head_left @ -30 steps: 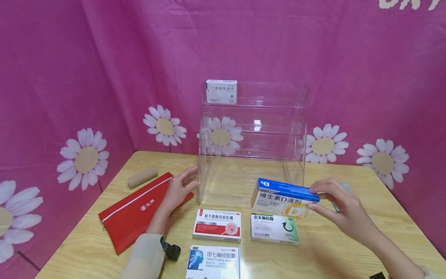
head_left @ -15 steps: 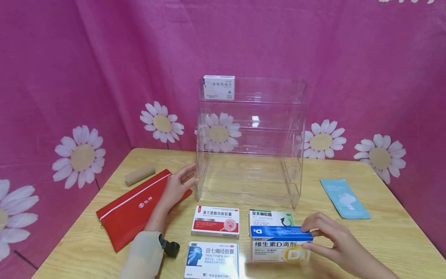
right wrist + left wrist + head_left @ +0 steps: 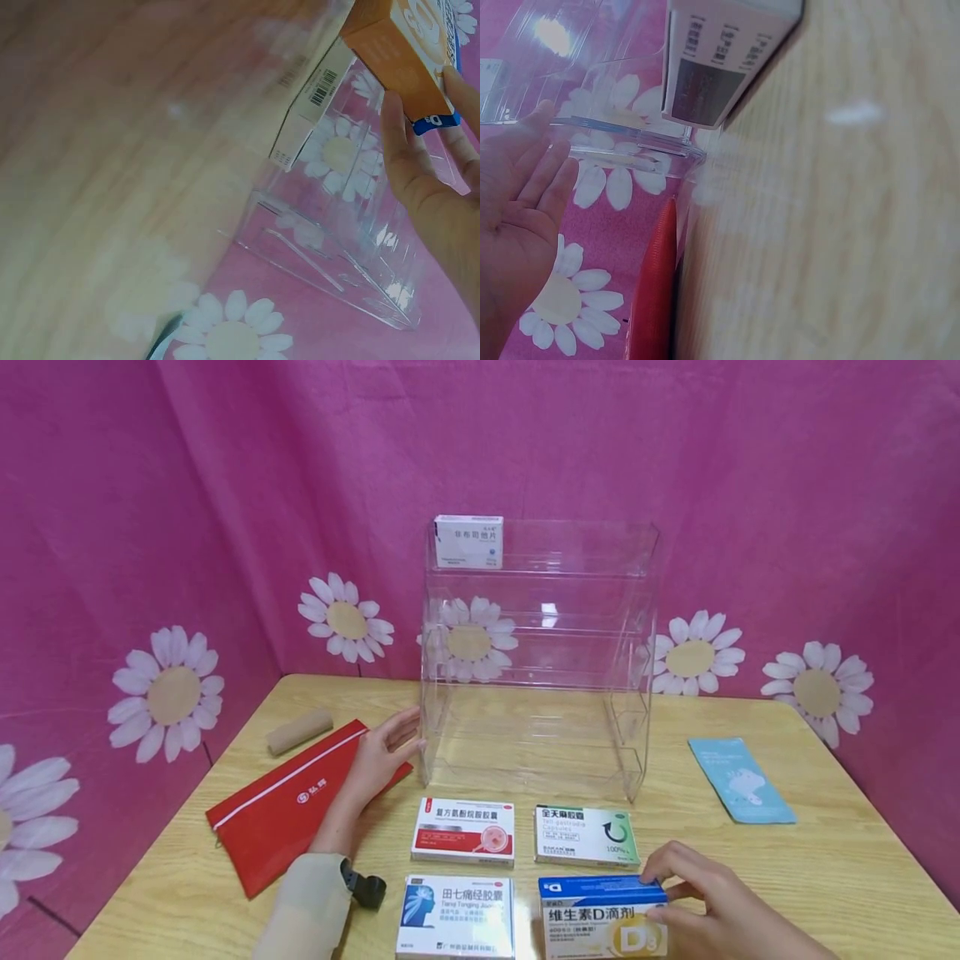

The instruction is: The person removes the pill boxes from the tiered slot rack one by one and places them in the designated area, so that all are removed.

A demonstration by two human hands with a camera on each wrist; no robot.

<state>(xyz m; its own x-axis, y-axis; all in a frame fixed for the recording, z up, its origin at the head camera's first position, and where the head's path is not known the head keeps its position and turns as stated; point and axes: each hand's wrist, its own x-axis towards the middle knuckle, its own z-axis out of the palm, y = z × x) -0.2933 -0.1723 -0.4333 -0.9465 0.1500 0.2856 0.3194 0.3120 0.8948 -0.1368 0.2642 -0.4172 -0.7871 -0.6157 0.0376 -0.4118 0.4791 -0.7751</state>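
Note:
My right hand (image 3: 705,902) pinches the right end of a blue, white and yellow vitamin D drops box (image 3: 592,927), thumb in front and fingers behind. In the right wrist view the box's orange end (image 3: 401,60) shows between thumb and fingers. The box stands on its long edge near the table's front. With fingers fairly straight, my left hand (image 3: 378,760) rests against the left side of a clear tiered display rack (image 3: 536,768). Just behind the vitamin box lies a green and white capsule box (image 3: 585,837). A white tablet box (image 3: 468,542) stands on the rack's top tier, at left.
A red and white medicine box (image 3: 462,833) and a blue and white one (image 3: 455,918) lie in front of the rack. A red zip pouch (image 3: 300,806) and a brown cardboard-like roll (image 3: 300,732) are at left. A light blue packet (image 3: 742,781) lies at right.
My right hand has brought the vitamin D box down and toward me, from above the green capsule box to in front of it. My left hand has stayed at the rack.

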